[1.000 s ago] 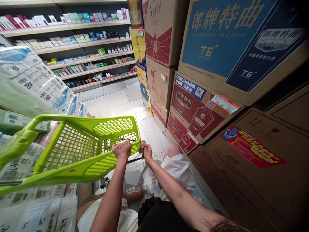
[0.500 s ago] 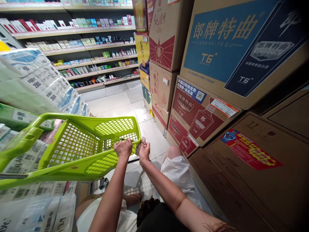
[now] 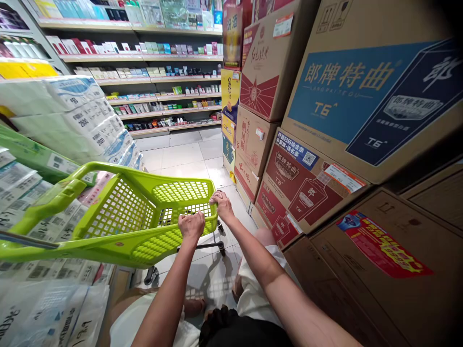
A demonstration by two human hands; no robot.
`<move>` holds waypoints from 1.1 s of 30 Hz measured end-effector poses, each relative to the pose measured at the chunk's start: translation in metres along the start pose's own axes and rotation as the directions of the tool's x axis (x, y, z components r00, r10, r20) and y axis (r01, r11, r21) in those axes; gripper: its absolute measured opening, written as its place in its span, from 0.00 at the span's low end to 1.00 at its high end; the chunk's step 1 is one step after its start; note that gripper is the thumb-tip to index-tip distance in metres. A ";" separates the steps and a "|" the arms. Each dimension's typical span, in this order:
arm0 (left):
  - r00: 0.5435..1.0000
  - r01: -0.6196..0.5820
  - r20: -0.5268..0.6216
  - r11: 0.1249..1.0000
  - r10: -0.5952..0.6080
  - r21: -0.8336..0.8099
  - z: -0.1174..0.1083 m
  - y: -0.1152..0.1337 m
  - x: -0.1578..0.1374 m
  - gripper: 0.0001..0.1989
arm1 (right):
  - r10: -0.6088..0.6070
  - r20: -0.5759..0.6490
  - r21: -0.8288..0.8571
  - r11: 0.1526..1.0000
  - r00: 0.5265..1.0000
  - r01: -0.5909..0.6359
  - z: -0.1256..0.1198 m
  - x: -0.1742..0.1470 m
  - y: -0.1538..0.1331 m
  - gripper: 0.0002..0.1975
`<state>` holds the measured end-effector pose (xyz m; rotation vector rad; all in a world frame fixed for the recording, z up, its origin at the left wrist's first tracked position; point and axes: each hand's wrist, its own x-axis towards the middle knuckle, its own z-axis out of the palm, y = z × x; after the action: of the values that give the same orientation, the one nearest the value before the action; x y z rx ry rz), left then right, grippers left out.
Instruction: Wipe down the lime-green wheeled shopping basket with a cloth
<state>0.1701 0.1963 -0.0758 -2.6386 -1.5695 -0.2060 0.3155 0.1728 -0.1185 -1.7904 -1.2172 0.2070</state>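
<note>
A lime-green plastic shopping cart [image 3: 144, 241] with a perforated basket stands in front of me, its handle to the left. My left hand [image 3: 191, 225] is closed over the near side rim close to the narrow end. At the corner of that end, my right hand [image 3: 222, 205] has its fingers wrapped over the rim. A small pale crumpled piece seems to be under the right fingers, but it is mostly hidden. Through the holes I see no goods in the basket.
Stacked liquor cartons [image 3: 307, 188] line the right side. On the left are piles of packaged tissue paper [image 3: 83, 115], close against the cart. Shelves of small boxes [image 3: 144, 58] run across the back beyond the tiled floor [image 3: 181, 156]. A cart wheel [image 3: 222, 248] shows below.
My right hand, which held a crumpled pale piece just off the cart's end, has moved up and left onto the rim. The left hand stays on the near rim. The view has tilted up.
</note>
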 end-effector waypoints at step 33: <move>0.969 -0.147 0.220 0.981 0.117 0.124 -0.032 -0.080 0.001 0.33 | 0.122 -0.112 0.134 0.985 0.986 -0.107 -0.021 -0.071 -0.028 0.24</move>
<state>0.0975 0.2317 -0.0449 -2.7146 -1.3942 0.1915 0.2750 0.1056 -0.1097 -1.7368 -0.9950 0.2349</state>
